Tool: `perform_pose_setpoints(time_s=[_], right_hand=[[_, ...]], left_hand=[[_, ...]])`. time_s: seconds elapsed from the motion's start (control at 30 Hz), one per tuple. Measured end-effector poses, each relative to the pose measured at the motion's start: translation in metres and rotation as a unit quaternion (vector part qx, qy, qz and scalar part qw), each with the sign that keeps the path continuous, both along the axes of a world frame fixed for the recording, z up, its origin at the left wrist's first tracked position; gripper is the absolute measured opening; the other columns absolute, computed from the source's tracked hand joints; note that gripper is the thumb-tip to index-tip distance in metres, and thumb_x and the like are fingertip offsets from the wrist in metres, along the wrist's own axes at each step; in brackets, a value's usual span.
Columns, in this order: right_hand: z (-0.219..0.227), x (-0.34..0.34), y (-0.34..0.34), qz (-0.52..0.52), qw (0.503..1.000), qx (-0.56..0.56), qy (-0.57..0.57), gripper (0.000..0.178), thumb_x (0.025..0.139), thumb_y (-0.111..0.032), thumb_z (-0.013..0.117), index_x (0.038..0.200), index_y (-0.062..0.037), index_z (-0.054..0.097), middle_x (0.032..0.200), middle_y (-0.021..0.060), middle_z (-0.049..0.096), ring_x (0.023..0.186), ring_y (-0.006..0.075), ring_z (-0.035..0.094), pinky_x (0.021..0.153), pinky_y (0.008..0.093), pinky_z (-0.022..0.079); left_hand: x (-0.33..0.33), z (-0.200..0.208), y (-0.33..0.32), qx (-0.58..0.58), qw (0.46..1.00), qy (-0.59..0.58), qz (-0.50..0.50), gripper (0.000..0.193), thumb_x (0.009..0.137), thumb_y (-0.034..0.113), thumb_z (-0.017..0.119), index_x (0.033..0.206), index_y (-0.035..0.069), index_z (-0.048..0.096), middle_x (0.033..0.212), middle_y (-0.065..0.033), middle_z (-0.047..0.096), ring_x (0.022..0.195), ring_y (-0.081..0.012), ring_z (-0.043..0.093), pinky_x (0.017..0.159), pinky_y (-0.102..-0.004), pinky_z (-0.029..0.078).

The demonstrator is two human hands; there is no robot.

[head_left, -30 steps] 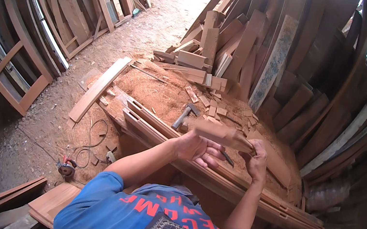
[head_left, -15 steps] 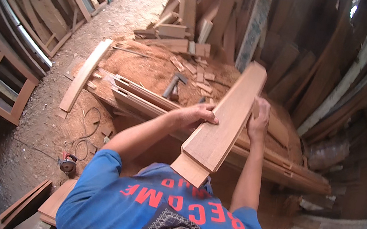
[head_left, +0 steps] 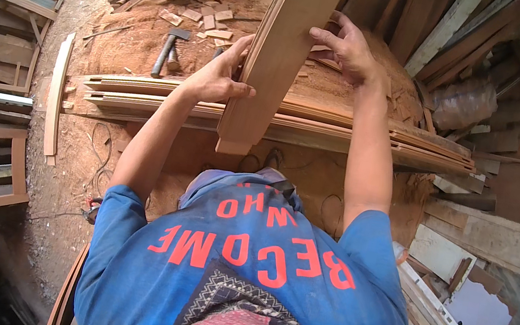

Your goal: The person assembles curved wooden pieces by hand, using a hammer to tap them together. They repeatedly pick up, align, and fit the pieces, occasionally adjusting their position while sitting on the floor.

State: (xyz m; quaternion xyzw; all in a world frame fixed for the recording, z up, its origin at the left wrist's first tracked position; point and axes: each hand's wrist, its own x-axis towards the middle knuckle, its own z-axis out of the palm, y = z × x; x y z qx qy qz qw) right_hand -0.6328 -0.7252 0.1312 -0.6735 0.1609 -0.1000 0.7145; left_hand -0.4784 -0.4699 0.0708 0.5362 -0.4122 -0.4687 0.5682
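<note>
Plank (head_left: 278,61) now higher, both hands.

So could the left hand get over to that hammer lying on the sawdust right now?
Probably not at once. The left hand is gripping the plank, as is the right hand. The hammer lies close by to its left with nothing between them, so once the hand lets go it looks reachable.

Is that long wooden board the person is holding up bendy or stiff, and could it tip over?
The wooden board looks stiff: it stays straight though gripped only at its sides by the left hand and right hand. It probably feels fairly heavy, being long and thick. Held on end, it could easily tip if let go.
</note>
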Motion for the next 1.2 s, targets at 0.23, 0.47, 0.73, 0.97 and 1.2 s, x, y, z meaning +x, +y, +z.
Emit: perform_pose_setpoints(time_s=[0.23,0.47,0.73,0.97,1.2], right_hand=[[0.001,-0.089,-0.083,-0.045,0.997,-0.056,0.029,0.049,0.088,-0.023,0.088,0.125,0.0036,0.070,0.115,0.0154,0.075,0.103,0.0243,0.074,0.082,0.0386,0.064],[0.005,-0.170,-0.136,-0.228,0.968,-0.106,0.007,0.044,0.086,-0.021,0.091,0.113,0.0084,0.073,0.107,0.0147,0.077,0.095,0.0224,0.073,0.083,0.0344,0.060],[0.005,-0.230,-0.190,-0.369,0.926,-0.078,-0.022,0.056,0.083,-0.019,0.091,0.124,0.0097,0.067,0.119,0.0168,0.071,0.107,0.0230,0.069,0.095,0.0342,0.053],[-0.054,-0.266,-0.222,-0.410,0.909,0.049,-0.063,0.056,0.087,-0.017,0.088,0.128,0.0117,0.063,0.120,0.0161,0.070,0.111,0.0253,0.068,0.099,0.0399,0.054],[-0.070,-0.320,-0.257,-0.320,0.937,0.059,-0.131,0.042,0.091,-0.015,0.084,0.128,-0.0089,0.066,0.108,0.0016,0.072,0.097,0.0173,0.072,0.084,0.0361,0.061]], left_hand=[[-0.060,-0.017,-0.108,0.016,0.982,-0.179,-0.052,0.103,0.081,-0.008,0.077,0.166,0.010,0.023,0.155,-0.0184,0.050,0.145,-0.0277,0.047,0.121,-0.0415,0.041],[-0.072,-0.067,-0.176,0.113,0.991,-0.060,-0.048,0.117,0.078,0.017,0.093,0.169,0.014,0.020,0.160,-0.0241,0.047,0.145,-0.0355,0.050,0.120,-0.0488,0.043],[-0.125,-0.138,-0.158,0.080,0.982,0.171,0.011,0.044,0.084,-0.001,0.086,0.122,0.001,0.063,0.109,-0.0099,0.077,0.104,-0.0171,0.074,0.092,-0.0320,0.060],[-0.182,-0.113,-0.137,0.091,0.976,0.156,0.123,0.034,0.089,0.007,0.086,0.117,0.000,0.069,0.104,-0.0067,0.077,0.095,-0.0126,0.071,0.088,-0.0300,0.059],[-0.209,-0.147,-0.091,0.130,0.915,0.074,0.374,0.023,0.109,0.024,0.064,0.112,0.003,0.072,0.109,-0.0101,0.079,0.101,-0.0136,0.072,0.090,-0.0293,0.057]])
